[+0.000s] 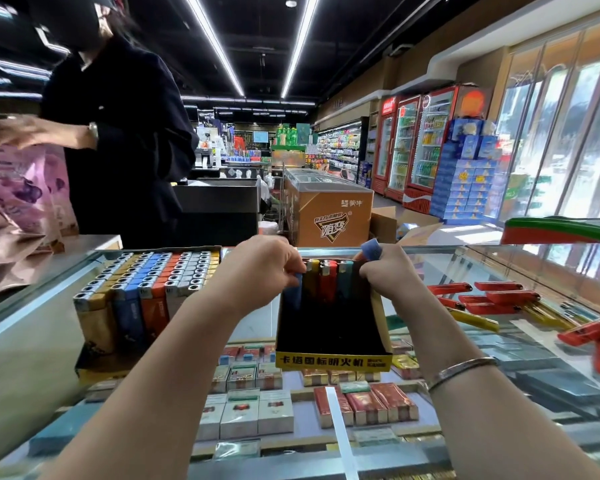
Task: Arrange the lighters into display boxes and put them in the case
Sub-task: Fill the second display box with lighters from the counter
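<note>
Glass is what carries everything: the counter top point(430, 268) of the case, with your half-empty display box point(329, 327) standing on it straight ahead of you, its yellow front lip toward you and its long axis running away toward the far edge. Only a short row of upright lighters point(328, 271) stands against the box's back wall; the black floor in front of them is bare.

Your left hand point(257, 268) is at the row's left end, fingers curled round a blue lighter point(296, 289) that is upright and part-way down into the box. Your right hand point(388, 275) is at the row's right end, fingers bent against the lighters, with something blue point(371, 249) showing above the knuckles; whether that is a lighter held or a finger cover I cannot tell.

Both hands sit equally near the row. The loose red and yellow lighters point(492, 299) lie flat toward the right edge of the glass, so your right hand is nearer for fetching them. A full display box point(146, 289) stands just left of the one you are filling.
</note>
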A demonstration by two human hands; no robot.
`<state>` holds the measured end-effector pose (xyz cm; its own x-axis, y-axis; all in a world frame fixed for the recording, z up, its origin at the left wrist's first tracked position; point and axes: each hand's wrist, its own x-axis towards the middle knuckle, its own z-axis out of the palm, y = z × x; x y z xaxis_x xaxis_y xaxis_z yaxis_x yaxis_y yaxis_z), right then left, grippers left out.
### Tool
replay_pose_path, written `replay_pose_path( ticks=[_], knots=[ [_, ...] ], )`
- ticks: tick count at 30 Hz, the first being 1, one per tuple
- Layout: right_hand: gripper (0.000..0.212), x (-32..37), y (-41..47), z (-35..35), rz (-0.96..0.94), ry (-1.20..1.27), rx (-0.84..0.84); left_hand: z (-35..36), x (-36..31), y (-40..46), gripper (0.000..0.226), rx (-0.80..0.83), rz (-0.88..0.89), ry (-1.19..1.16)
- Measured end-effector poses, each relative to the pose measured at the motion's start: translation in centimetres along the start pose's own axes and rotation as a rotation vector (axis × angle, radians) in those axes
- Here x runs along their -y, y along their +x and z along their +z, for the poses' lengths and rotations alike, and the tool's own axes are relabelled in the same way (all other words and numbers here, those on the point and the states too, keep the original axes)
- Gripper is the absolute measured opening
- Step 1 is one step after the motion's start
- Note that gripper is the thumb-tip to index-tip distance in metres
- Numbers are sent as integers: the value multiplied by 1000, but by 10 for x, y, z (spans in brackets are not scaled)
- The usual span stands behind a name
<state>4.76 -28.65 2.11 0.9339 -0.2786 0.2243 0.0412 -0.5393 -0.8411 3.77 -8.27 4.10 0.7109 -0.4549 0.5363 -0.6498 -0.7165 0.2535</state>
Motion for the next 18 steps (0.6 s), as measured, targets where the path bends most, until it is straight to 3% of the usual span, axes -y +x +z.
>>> replay_pose_path(
  ticks=[6,12,15,18],
  knots=[
    [19,0,-1,-1,0,-2,9,2,-1,-1,10,-11,-31,96],
    [12,0,1,-1,-67,-1,-26,3,2,-3,19,-50,-67,62],
    [34,9,-1,-6,-143,254,-156,3,1,-4,15,-72,-94,50],
    [48,23,-6,-13,-113,649,-48,2,-4,-3,13,-168,-67,64]
  ],
)
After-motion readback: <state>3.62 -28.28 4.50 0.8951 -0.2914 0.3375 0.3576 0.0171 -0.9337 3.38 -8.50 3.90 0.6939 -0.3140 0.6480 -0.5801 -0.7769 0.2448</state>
